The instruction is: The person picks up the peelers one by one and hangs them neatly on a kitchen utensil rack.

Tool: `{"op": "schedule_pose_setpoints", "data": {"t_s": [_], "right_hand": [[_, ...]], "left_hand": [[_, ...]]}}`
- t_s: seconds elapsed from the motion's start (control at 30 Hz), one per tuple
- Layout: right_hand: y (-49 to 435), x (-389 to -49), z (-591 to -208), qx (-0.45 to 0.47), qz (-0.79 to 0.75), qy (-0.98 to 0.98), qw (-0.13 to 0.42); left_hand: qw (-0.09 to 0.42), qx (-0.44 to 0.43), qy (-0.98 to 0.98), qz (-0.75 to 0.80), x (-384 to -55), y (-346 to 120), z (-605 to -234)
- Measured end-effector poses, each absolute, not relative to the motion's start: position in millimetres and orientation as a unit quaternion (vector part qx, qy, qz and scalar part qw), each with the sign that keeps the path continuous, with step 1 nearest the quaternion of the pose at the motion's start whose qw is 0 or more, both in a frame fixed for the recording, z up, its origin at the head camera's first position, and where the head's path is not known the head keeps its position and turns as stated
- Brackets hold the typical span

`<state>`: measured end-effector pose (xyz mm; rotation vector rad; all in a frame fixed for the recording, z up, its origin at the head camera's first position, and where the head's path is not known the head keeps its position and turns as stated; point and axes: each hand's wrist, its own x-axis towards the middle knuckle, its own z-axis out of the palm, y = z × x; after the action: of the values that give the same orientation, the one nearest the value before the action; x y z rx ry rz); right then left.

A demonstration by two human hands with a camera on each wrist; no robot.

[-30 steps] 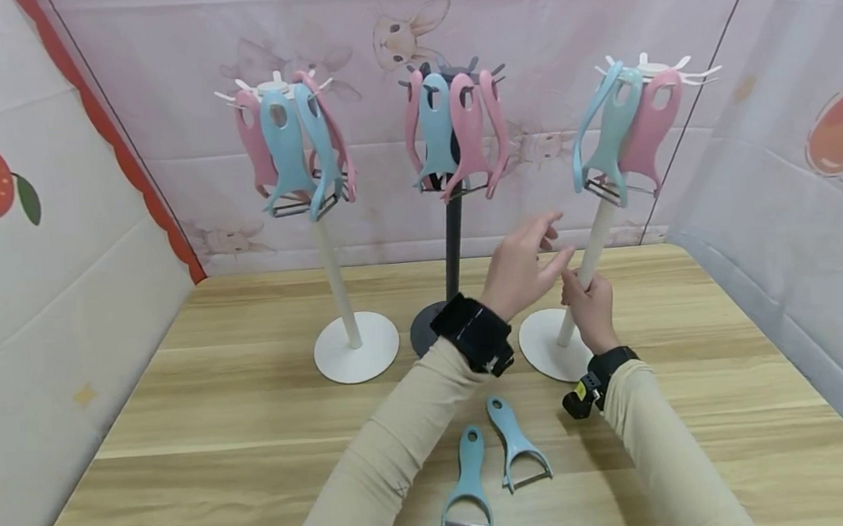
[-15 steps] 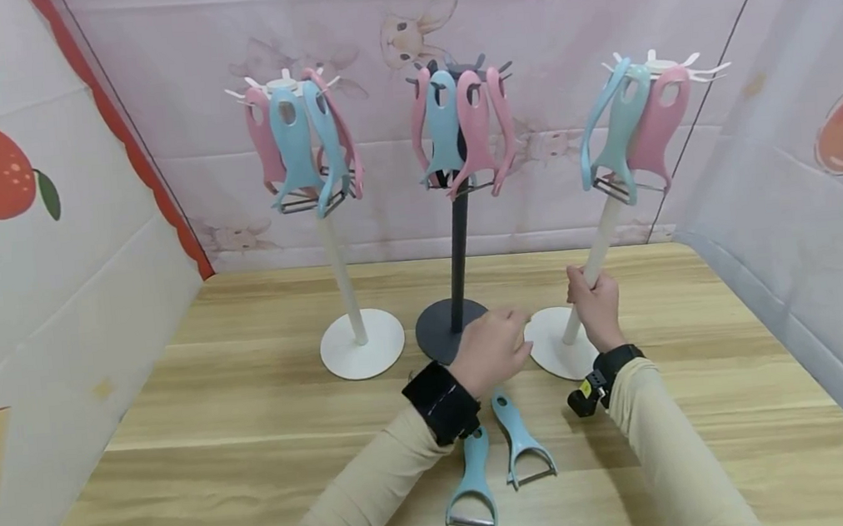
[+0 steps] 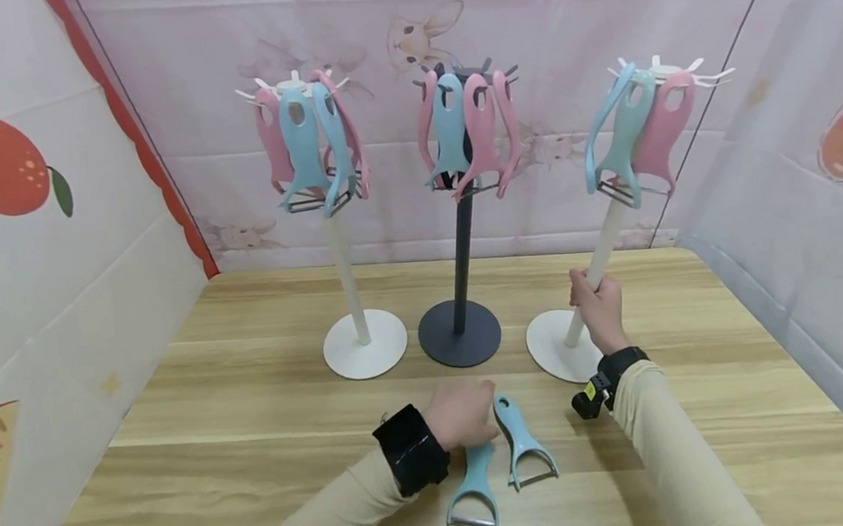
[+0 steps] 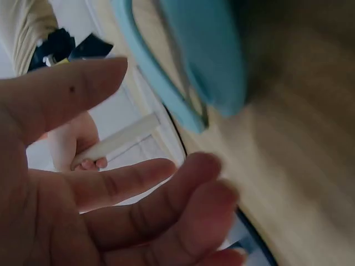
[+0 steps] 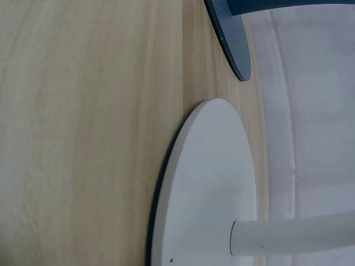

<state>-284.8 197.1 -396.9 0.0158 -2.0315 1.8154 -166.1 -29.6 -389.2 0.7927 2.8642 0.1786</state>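
Observation:
My right hand (image 3: 601, 312) grips the pole of the right white stand (image 3: 604, 239), low down near its round base. Light blue and pink vegetable peelers (image 3: 634, 132) hang from that stand's hooks. Two blue peelers lie on the table in front: the nearer peeler (image 3: 477, 484) and, to its right, the other peeler (image 3: 515, 430). Over the nearer one's handle end is my left hand (image 3: 461, 414), covering its hole. In the left wrist view, thumb and loosely bent fingers (image 4: 138, 183) stand apart, with blue peeler handles (image 4: 208, 55) beyond them and nothing held.
Another white stand (image 3: 365, 345) at the left and a dark grey stand (image 3: 460, 335) in the middle bear several pink and blue peelers each. The wooden table (image 3: 236, 379) is bounded by a printed cloth backdrop (image 3: 184, 125) behind and at both sides.
My left hand has come down from beside the right stand, towards me and to the left, to the peelers on the table. The right hand keeps its grip on the pole.

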Motion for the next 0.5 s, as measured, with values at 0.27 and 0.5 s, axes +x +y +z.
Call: {"op": "schedule_pose_setpoints", "data": {"t_s": [0.27, 0.5], "right_hand": [[198.9, -285.7, -396.6, 0.005, 0.653, -0.733, 0.192], [198.9, -285.5, -396.9, 0.006, 0.652, -0.734, 0.191]], "left_hand": [[0.116, 0.276, 0.954, 0.017, -155.4, -32.3, -397.6], [0.103, 0.281, 0.954, 0.008, -145.5, -34.1, -401.0]]}}
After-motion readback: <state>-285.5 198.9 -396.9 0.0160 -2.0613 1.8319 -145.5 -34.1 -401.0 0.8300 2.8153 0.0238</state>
